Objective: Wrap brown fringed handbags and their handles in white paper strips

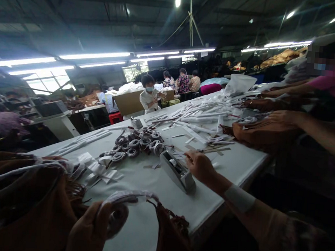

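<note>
At the bottom, my left hand (89, 228) is closed around a strap wrapped in white material (133, 195). The strap arches across to a brown fringed bag (172, 235), partly out of view. Right beside my left fingers is a pale coiled roll (118, 219). My right hand (200, 165) has its fingers pinched together by the upper end of a grey tape dispenser (176, 171); whatever is between them is too small to make out. A pale patch covers part of my right forearm. Several coiled rolls (138, 140) lie heaped behind the dispenser.
Another brown fringed bag (31, 203) fills the left front. White strips (191, 116) are scattered over the white table (236, 172). At right, co-workers' hands (285, 118) rest on a brown bag (250, 132). A person in white (149, 100) is at the far side.
</note>
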{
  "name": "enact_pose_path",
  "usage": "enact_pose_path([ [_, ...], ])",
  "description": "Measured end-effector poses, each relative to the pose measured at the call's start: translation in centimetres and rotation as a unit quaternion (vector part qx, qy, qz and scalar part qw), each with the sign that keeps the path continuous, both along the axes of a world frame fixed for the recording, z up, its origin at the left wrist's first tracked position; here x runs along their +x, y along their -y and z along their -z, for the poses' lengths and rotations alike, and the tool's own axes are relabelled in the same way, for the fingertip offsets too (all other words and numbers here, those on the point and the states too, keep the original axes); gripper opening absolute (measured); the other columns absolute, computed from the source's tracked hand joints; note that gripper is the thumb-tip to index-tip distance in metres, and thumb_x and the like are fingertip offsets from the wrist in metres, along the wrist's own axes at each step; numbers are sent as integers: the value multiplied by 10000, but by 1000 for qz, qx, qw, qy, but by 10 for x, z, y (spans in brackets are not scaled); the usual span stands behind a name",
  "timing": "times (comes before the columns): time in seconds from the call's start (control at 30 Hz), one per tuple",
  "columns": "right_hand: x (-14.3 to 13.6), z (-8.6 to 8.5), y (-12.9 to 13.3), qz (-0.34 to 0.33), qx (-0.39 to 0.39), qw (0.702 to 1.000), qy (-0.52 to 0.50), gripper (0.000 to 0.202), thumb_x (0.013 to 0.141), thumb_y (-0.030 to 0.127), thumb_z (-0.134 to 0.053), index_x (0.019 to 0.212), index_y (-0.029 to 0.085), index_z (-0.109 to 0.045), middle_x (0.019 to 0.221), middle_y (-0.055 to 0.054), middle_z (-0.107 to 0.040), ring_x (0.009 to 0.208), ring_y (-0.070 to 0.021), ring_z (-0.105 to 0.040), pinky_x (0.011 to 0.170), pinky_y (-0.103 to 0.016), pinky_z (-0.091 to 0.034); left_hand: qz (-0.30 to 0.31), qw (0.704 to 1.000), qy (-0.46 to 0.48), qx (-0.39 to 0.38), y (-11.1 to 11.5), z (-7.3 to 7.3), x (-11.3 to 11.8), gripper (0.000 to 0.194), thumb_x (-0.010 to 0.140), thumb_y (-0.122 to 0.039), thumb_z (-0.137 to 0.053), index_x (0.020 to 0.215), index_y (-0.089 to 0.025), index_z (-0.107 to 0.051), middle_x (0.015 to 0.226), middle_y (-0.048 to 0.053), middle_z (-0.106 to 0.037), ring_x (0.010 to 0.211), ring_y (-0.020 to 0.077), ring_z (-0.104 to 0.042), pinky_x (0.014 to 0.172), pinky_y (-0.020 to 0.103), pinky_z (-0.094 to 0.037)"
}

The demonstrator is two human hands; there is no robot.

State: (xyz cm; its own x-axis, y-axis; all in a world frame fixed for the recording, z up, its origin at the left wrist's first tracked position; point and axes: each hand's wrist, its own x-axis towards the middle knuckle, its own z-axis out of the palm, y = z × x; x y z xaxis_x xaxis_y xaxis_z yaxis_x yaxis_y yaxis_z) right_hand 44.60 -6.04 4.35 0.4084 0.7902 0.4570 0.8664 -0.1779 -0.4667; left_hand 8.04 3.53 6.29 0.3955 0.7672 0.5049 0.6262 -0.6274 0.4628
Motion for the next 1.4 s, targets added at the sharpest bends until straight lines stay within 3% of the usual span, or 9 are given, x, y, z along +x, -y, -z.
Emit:
enact_pose_path([
  [0.07, 42, 24, 9, 61, -186, 981, -10, 210, 892, 203, -538, 823, 132, -724, 859, -167, -719, 826, -236, -669, 748, -330, -471, 6, 1000, 2, -3, -2, 4, -1, 391, 915, -536, -461, 731, -219, -597, 589, -22, -629, 488, 126, -555, 494, 197, -455],
  [0.13, 67, 48, 19, 79, -230, 970, -19, 160, 832, 164, -605, 735, 116, -723, 797, -193, -710, 782, -240, -673, 681, -328, -442, 5, 1000, 1, -13, -3, 5, -2, 409, 914, -550, -455, 712, -221, -589, 558, -33, -599, 468, 119, -531, 480, 188, -450],
  [0.37, 82, 93, 22, 82, -204, 974, -59, 117, 747, 101, -614, 660, 143, -681, 731, -156, -702, 734, -230, -663, 667, -320, -424, -1, 999, -4, -33, -2, 0, 1, 476, 912, -604, -427, 687, -217, -590, 546, -30, -579, 482, 120, -537, 492, 178, -464],
  [0.57, 82, 79, 31, 67, -102, 987, -103, 164, 876, 257, -498, 788, 184, -616, 833, -123, -716, 773, -212, -666, 708, -306, -470, 8, 999, 12, -39, -2, 0, 1, 500, 909, -636, -441, 712, -207, -608, 571, -17, -611, 496, 127, -554, 513, 192, -470],
  [0.67, 52, 47, 37, -16, -13, 970, -240, 245, 929, 378, -441, 833, 191, -567, 761, -73, -695, 618, -165, -630, 597, -276, -469, 14, 999, 25, -32, 0, -2, 3, 484, 923, -609, -441, 702, -206, -596, 569, -23, -586, 507, 125, -534, 527, 197, -458],
  [0.8, -28, 7, 33, -180, 43, 855, -485, 345, 820, 494, -657, 730, 210, -484, 507, 66, -492, 413, -84, -400, 422, -212, -302, 10, 999, 32, -25, 5, -1, 5, 455, 965, -545, -414, 697, -205, -556, 574, -32, -534, 534, 124, -493, 559, 220, -420],
  [1.03, -176, -5, 22, -290, -21, 730, -619, 533, 686, 466, -795, 1087, 178, -595, 675, 43, -618, 435, -63, -448, 411, -197, -337, -9, 997, 54, -49, 15, -6, 5, 432, 994, -495, -389, 712, -193, -515, 627, -31, -504, 588, 119, -444, 605, 241, -366],
  [1.2, -220, -1, 14, -235, -112, 731, -630, 492, 674, 626, -740, 761, 182, -548, 488, 50, -557, 288, -59, -374, 304, -191, -215, -10, 996, 75, -54, 18, -8, 6, 424, 992, -489, -395, 708, -195, -507, 618, -37, -499, 583, 115, -437, 605, 240, -348],
  [1.4, -235, -3, 8, -190, -81, 724, -658, 514, 711, 674, -697, 755, 193, -522, 392, 68, -491, 280, -81, -384, 292, -189, -233, -24, 996, 76, -27, 17, 1, 5, 407, 989, -486, -410, 705, -205, -486, 615, -38, -489, 577, 121, -439, 609, 244, -351],
])
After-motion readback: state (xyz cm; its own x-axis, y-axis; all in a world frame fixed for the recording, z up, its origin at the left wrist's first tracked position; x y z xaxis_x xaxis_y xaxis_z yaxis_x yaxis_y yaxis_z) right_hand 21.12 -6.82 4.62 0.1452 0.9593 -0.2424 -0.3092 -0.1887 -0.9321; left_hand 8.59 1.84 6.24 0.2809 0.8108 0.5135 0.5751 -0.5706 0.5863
